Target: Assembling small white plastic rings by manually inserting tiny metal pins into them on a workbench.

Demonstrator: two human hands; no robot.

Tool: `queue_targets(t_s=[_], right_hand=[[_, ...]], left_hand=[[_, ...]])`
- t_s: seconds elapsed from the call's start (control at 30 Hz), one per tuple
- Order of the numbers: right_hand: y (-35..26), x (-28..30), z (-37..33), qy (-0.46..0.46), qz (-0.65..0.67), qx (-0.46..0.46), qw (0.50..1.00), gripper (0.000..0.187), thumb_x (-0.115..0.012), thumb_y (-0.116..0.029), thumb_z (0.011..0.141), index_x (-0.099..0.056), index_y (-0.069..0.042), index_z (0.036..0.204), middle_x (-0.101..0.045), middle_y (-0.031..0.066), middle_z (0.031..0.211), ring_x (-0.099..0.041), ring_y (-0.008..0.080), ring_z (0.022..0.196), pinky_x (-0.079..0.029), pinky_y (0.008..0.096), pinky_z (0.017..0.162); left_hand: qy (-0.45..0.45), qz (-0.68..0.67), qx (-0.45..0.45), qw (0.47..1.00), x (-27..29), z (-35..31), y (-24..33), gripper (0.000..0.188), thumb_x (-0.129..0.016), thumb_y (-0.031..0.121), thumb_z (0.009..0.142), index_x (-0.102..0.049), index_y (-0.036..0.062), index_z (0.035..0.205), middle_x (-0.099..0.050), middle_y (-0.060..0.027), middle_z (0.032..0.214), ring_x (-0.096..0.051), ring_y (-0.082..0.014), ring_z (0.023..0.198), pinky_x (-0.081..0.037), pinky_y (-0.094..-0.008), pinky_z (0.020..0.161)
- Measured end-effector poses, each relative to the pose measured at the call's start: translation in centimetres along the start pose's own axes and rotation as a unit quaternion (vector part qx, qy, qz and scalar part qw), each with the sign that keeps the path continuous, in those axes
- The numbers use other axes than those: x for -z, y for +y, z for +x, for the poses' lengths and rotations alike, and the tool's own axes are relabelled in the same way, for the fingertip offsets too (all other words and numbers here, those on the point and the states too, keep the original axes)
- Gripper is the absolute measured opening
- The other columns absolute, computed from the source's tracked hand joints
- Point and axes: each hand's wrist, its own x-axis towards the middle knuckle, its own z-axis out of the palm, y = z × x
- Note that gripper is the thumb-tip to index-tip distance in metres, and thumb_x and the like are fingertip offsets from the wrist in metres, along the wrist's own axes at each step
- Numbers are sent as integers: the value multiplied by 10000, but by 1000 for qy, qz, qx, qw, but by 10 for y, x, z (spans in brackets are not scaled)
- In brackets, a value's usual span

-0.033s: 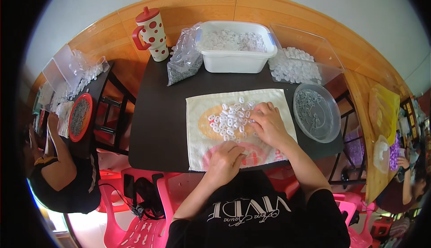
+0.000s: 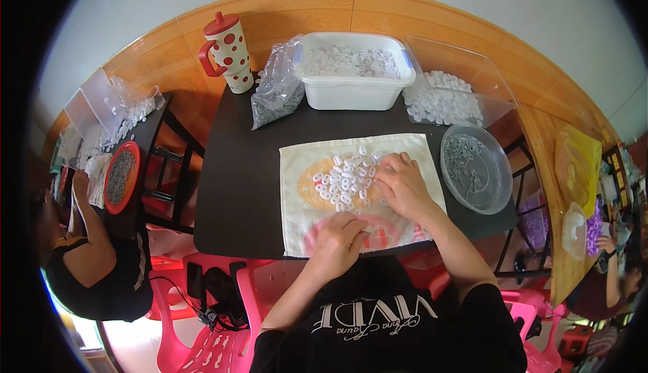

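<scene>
A pile of small white oval plastic pieces with two holes each (image 2: 347,179) lies on a cream towel (image 2: 297,228) with a faded coloured print. My right hand (image 2: 405,187) rests at the pile's right edge, fingers bent and drawn together among the outermost pieces; its fingertips are partly hidden. Nearer to me, over the towel's front part, my left hand (image 2: 336,243) is closed in a pinch. Something small and pale shows by its fingertips, too small to name.
Behind the towel stand a white tub (image 2: 354,93) of white pieces, a bag of grey bits (image 2: 277,100) and a spotted tumbler (image 2: 229,52). To the right are a clear bin with white discs (image 2: 442,100) and a round tray of small metal parts (image 2: 476,170). People work at both sides.
</scene>
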Motion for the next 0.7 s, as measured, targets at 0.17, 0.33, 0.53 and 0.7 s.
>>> queue_targets(t_s=[0.17,0.33,0.53,0.7], right_hand=[[5,6,-10,51,86,40,994,111,-628,-14,838,-641,-20,948,-591,106,985,-564,270,931,-443,389,786],[-22,27,-33,-40,470,-48,880,36,-576,17,913,-609,25,901,-638,87,829,-608,141,732,-462,282,663],[-19,38,-49,-87,510,-118,847,42,-618,-13,909,-629,24,925,-666,71,847,-628,118,756,-485,288,655],[57,82,-79,167,199,-83,962,73,-638,40,848,-652,7,911,-640,91,822,-619,194,743,-480,292,670]], left_hand=[[32,-57,60,996,3,4,4,168,-718,-44,797,-704,-9,961,-650,-103,868,-633,-191,734,-496,-281,623],[112,-200,124,966,-2,28,31,168,-662,-106,842,-701,-31,987,-651,-76,886,-615,-105,704,-487,-224,585],[59,-214,112,969,-15,24,24,184,-652,-131,831,-702,-37,980,-655,-67,863,-618,-96,667,-488,-203,542],[103,-313,210,921,-16,14,22,209,-622,-136,852,-697,-49,1027,-654,-74,851,-623,-105,675,-490,-211,545]])
